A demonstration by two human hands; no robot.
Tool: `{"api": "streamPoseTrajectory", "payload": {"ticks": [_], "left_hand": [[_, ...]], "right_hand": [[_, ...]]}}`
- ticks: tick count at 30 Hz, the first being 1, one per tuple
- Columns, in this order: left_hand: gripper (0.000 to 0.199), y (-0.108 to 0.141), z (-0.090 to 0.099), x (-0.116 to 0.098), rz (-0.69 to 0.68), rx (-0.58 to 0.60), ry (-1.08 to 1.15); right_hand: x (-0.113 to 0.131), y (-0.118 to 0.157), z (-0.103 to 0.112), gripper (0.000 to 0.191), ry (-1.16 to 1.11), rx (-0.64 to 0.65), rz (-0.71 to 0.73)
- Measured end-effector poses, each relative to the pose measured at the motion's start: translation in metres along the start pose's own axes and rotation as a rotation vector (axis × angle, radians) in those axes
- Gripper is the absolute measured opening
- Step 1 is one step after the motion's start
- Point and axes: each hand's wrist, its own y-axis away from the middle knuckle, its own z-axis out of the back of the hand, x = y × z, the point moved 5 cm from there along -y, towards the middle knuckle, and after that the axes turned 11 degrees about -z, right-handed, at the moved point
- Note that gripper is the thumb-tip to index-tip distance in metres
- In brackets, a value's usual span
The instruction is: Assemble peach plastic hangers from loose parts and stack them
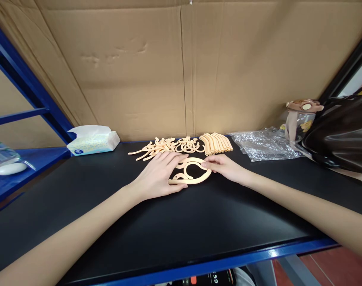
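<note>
When looking well left of the beige plastic loop (195, 181) over the black tabletop (175, 226), can spot a tissue pack (93, 142). Got thin strips (157, 147) heaped behind the loop's left end, the left hand (158, 174) gripping that end, hooked bits (188, 150) directly behind, stacked curved bars (215, 143) behind-right, the right hand (222, 165) pinching its right edge. Further right, got a clear plastic bag (261, 145), then a drink bottle (304, 119).

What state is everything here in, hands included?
Pale curved pieces: arranged in a rounded outline; whether joined, unclear
Left hand: spread around their left end
Right hand: pinching their right side
Slender pieces: loosely heaped
Row of pieces: neatly lined up
Tissue pack: open, tissue sticking out
Plastic bag: crumpled, lying flat
Bottle: upright, lid on
Phone: screen lit
</note>
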Motion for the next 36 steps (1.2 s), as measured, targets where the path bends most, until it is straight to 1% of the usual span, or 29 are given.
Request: {"api": "streamPoseTrajectory", "payload": {"ticks": [4,14,19,23,30,36], "left_hand": [[0.066,-0.0006,0.001,-0.002,-0.01,-0.001,0.0],[0.064,-0.0009,0.0009,-0.0036,-0.025,-0.004,0.007],[0.06,-0.0021,0.0005,-0.0044,-0.035,0.002,0.026],[0.063,-0.0017,-0.0004,-0.0037,-0.024,0.001,0.038],[0.061,-0.0009,-0.001,-0.0032,-0.017,-0.001,0.042],[0.058,-0.0011,-0.0014,-0.005,0.0,-0.009,0.014]], "right_hand": [[0.0014,0.0001,-0.0005,0.04,0.015,-0.008,0.013],[0.0,0.0011,-0.0018,0.041,0.141,-0.047,0.074],[-0.0009,0.0017,-0.0048,0.04,0.09,-0.005,0.073],[-0.0031,-0.0001,-0.0053,0.04,0.023,0.019,0.068],[-0.0039,-0.0017,-0.0036,0.041,0.019,0.019,0.061],[0.001,0.0004,-0.0017,0.04,-0.024,0.003,0.05]]}}
